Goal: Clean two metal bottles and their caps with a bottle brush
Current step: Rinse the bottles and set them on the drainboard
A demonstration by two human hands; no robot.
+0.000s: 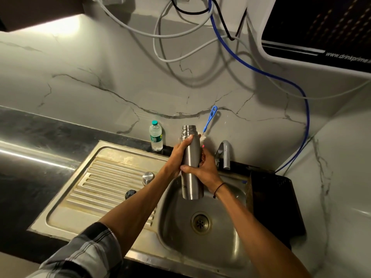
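The open metal bottle [190, 167] stands upright at frame centre, above the sink [200, 243]. The left hand [180, 155] wraps its shoulder; the right hand [202, 169] grips the body, seemingly also holding the bottle brush [208, 121] behind. Both grips should stay firm while the brush is brought to the mouth.

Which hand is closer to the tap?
The right hand. It grips the metal bottle just left of the tap, with the bottle brush. The left hand grips the bottle's far side.
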